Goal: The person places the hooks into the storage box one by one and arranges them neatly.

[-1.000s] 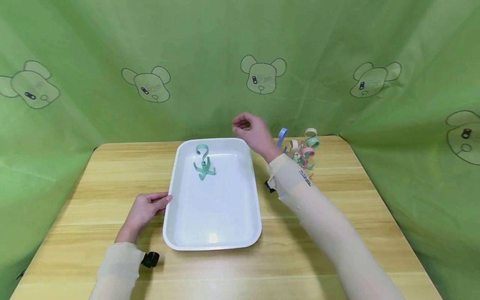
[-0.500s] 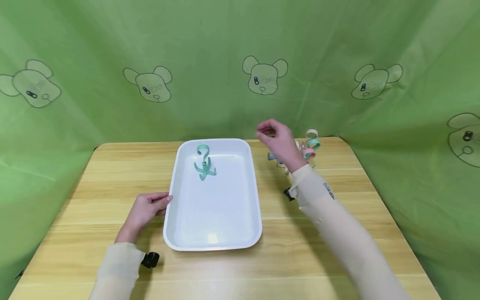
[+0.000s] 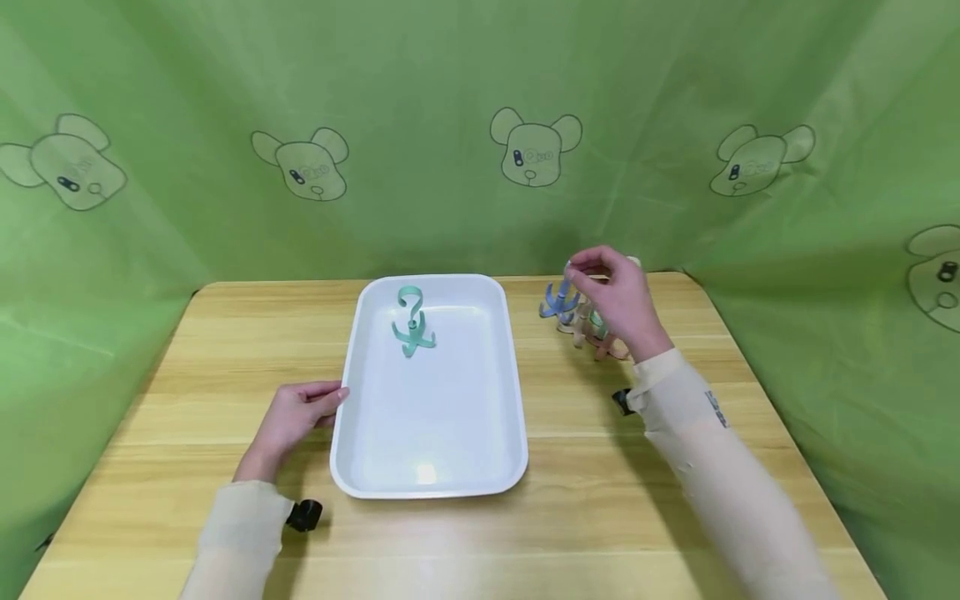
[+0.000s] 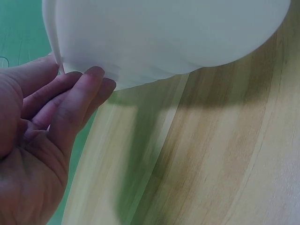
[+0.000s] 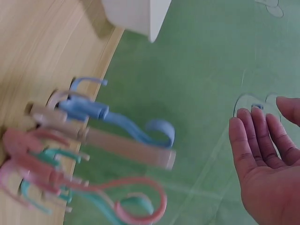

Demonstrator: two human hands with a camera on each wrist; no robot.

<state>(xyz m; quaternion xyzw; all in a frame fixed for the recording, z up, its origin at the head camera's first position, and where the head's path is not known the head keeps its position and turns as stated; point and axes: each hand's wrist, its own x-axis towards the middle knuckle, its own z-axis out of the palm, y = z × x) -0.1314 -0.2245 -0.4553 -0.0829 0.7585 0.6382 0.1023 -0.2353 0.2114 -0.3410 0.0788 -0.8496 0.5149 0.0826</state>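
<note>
A white rectangular tray (image 3: 435,417) lies on the table, a mint-green claw hook (image 3: 414,335) standing in its far left part. At the tray's left side, my left hand (image 3: 288,421) pinches the rim between thumb and fingers; the left wrist view shows those fingers against the outer wall. My right hand (image 3: 622,296) is above the group of hooks at the back right, its fingertips near the top of a blue claw hook (image 3: 558,302). In the right wrist view that hand is apart from the hooks, fingers fairly straight, nothing held. Beside the blue hook stand a beige hook (image 5: 126,147) and a pink hook (image 5: 28,157).
More mint-green hooks (image 5: 58,153) stand tangled among the group, partly hidden. The wooden table (image 3: 420,550) ends at a green curtain (image 3: 412,167) behind and on both sides.
My right hand has moved right and slightly down from beyond the tray's far right corner to the blue hook. The left hand stays at the rim.
</note>
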